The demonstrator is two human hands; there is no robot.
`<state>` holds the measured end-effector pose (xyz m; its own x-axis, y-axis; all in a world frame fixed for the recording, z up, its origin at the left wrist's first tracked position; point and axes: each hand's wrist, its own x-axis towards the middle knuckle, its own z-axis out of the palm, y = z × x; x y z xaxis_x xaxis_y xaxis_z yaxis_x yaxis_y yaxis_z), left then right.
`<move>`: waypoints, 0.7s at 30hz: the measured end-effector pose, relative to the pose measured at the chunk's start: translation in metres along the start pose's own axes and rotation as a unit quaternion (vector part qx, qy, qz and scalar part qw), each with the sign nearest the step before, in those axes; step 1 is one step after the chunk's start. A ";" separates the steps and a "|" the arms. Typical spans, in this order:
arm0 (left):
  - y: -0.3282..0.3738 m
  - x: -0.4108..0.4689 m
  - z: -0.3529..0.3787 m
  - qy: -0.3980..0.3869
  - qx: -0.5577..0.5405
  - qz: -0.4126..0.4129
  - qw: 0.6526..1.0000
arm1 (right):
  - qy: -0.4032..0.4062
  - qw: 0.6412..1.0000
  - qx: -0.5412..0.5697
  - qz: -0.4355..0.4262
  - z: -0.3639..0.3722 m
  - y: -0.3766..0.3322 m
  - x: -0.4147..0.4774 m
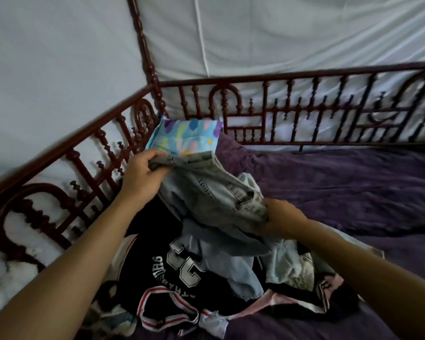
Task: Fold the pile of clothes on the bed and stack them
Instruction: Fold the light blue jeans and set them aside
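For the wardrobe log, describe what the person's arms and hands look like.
The left arm and right arm are bare up to the frame edge: no sleeves. No glove, watch or bracelet shows on the left hand or right hand. The right hand is dim and blurred, so a ring cannot be ruled out.

The jeans stretch between the left hand and right hand. The pile lies below both hands; a pillow sits just beyond the left hand.

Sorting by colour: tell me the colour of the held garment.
Faded grey-blue denim garment, seen best in the head view.
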<state>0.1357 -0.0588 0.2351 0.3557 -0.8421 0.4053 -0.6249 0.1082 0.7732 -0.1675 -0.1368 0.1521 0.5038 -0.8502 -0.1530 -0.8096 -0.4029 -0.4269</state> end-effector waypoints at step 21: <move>0.214 0.054 0.239 -0.100 -0.043 0.222 0.969 | 0.308 0.860 0.391 0.114 -0.172 0.171 -0.293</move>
<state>-0.1449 -0.2072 0.3053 -0.0821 -0.7872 0.6112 -0.6223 0.5195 0.5855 -0.5055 -0.0156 0.2774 -0.0908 -0.9921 0.0865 -0.2956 -0.0561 -0.9537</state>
